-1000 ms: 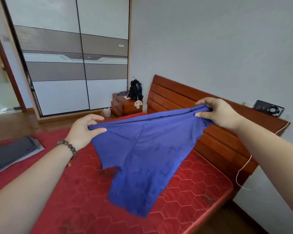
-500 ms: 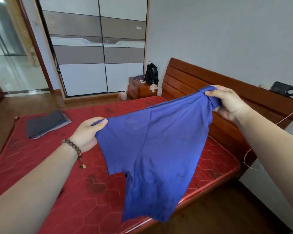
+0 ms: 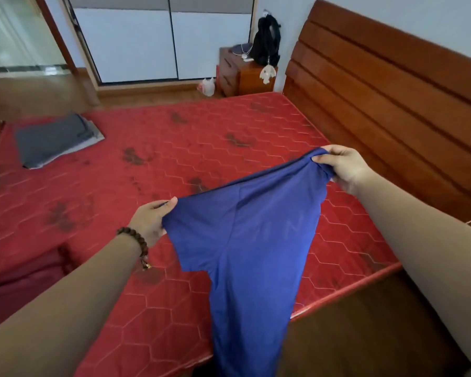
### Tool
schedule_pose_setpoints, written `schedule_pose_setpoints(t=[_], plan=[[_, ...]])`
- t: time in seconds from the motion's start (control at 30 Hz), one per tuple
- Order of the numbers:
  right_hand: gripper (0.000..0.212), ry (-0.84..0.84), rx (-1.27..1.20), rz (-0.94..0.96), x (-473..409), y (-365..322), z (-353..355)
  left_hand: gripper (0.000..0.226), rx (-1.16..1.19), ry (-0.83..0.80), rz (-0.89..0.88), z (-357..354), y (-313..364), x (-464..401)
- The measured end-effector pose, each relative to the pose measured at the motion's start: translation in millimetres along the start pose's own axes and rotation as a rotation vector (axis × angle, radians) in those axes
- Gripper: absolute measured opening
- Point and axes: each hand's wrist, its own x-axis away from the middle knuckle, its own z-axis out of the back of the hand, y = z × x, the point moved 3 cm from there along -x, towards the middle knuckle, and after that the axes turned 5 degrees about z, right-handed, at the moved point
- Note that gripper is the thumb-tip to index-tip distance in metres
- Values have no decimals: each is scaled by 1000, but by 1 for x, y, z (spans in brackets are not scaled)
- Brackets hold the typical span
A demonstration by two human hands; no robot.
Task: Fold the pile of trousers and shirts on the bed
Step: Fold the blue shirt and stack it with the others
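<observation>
the blue shirt (image 3: 245,240) hangs stretched in the air above the red mattress (image 3: 174,164), your left hand (image 3: 152,219) pinching one top corner and your right hand (image 3: 343,165) gripping the other, grey folded clothes (image 3: 55,140) well apart at the far side.

The shirt (image 3: 245,240) is a solid royal blue, with faint tone-on-tone lettering across its cloth. The mattress (image 3: 174,164) is bright red, quilted in a pale-lined hexagon pattern and blotched with dark stains. The folded garment (image 3: 55,140) on it is charcoal grey over a lighter grey layer. The headboard (image 3: 392,91) and nightstand (image 3: 239,74) are reddish-brown wood. The backpack (image 3: 267,39) is black. The wardrobe doors (image 3: 161,42) are white with a grey band. The bead bracelet (image 3: 136,238) is dark brown.
</observation>
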Motion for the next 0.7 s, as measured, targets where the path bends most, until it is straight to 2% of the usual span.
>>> schedule_pose_setpoints(t=[0.17, 0.3, 0.53, 0.7], plan=[[20, 13, 41, -106, -115, 84, -44, 12, 50, 115, 170, 4, -43, -120], [19, -11, 86, -102, -191, 134, -73, 11, 69, 182, 230, 7, -63, -197], [22, -92, 152, -98, -310, 212, -118, 19, -13, 343, 178, 10, -87, -300], [16, -158, 187, -121, -386, 293, -152, 23, -313, 507, 61, 19, -117, -374]])
